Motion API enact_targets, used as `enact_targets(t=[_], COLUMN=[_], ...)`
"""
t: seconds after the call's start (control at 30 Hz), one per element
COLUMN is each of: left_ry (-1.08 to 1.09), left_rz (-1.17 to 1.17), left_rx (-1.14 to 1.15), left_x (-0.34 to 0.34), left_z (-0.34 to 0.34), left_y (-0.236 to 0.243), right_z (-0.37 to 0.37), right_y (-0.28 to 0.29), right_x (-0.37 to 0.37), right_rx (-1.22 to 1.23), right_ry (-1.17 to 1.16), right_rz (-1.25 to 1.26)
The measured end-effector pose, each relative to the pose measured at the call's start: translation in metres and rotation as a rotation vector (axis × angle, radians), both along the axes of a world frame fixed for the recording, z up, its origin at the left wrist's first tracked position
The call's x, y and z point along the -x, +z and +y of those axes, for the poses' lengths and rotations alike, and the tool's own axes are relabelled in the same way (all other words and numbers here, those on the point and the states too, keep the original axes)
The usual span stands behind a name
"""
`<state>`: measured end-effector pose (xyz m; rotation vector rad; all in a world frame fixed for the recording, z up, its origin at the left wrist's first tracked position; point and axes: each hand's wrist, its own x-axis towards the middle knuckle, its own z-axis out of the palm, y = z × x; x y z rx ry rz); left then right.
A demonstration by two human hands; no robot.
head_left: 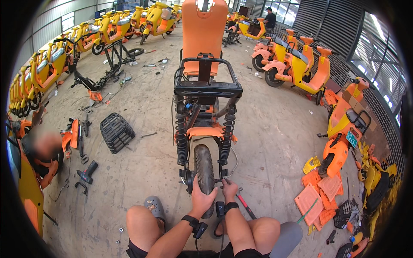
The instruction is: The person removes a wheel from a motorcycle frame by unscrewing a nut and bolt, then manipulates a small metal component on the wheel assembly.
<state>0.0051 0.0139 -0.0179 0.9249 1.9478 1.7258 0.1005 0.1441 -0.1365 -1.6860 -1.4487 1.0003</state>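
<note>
An orange scooter with a bare black rear rack (208, 90) stands before me, two black spring shocks (225, 142) beside its black tire (200, 159). My left hand (203, 200) grips the lower part of the tire, thumb along its left side. My right hand (229, 191) is closed at the right end of the wheel's axle, around something small and dark that I cannot make out. A red-handled tool (247, 204) lies on the floor just right of it.
A co-worker (41, 161) crouches at the left, another person (270, 19) is far back. A black basket (116, 131), a drill (87, 172) and loose parts lie left. Orange panels (307, 202) are piled right, beside parked scooters (316, 73). A dismantled frame (103, 73) stands back left.
</note>
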Motion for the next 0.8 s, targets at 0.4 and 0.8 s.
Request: enact_targets(t=[0.4, 0.8], left_ry=[-0.011, -0.017], left_rz=[0.004, 0.006], left_rx=[0.005, 0.009], left_x=[0.002, -0.001], left_z=[-0.002, -0.002], left_y=[-0.003, 0.002], right_z=[0.005, 0.007], right_y=[-0.012, -0.021], right_x=[0.0, -0.004], right_rx=[0.014, 0.059], right_ry=[-0.011, -0.027], right_rz=[-0.038, 0.171])
